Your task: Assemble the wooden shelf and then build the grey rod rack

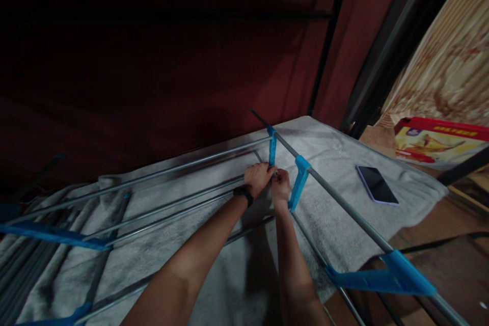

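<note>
A frame of grey metal tubes joined by blue plastic brackets stands over a light cloth. My left hand point(259, 177), with a dark band at the wrist, is closed round the right end of a metal tube point(198, 194). Right beside it my right hand point(281, 186) is closed, its fingertips close to the left hand's; what they pinch is hidden. Just behind both hands rises a blue bracket point(272, 150). Another blue bracket point(300, 181) hangs from the long side tube point(340, 201), to the right of my right hand.
A phone point(377, 185) lies on the grey-white cloth point(332, 147) at the right. Beyond the cloth is a red and yellow box point(439, 142). Several loose tubes point(34, 249) lie at the left. Dark posts point(328, 51) and a red panel point(191, 76) stand behind.
</note>
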`<state>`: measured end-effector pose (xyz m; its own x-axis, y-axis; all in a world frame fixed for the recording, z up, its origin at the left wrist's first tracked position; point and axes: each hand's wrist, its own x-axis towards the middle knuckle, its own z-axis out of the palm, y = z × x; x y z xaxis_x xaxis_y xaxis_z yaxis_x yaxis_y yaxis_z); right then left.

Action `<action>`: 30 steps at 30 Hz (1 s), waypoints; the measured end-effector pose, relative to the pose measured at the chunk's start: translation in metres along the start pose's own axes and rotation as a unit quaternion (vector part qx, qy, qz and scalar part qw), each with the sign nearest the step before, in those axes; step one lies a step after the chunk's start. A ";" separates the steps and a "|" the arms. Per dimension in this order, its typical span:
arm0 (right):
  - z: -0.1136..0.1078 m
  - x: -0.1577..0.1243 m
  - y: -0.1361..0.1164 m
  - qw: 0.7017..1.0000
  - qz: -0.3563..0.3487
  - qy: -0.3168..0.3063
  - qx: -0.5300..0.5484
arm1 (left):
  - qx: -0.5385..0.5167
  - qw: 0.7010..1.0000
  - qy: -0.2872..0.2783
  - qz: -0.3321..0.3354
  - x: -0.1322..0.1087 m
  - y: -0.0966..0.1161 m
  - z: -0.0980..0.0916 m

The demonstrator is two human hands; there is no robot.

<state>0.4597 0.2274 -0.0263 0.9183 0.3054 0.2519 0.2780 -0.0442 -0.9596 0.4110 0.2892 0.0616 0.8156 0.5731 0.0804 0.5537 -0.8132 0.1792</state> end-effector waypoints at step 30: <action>-0.001 0.024 -0.003 0.965 -0.100 -0.104 -0.221 | -0.016 0.999 -0.026 0.039 0.002 -0.007 0.002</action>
<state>0.4815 0.2338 -0.0173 0.7707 0.5317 0.3513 0.5783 -0.3519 -0.7361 0.4089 0.2956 0.0587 0.8644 0.5008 0.0442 0.4827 -0.8512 0.2060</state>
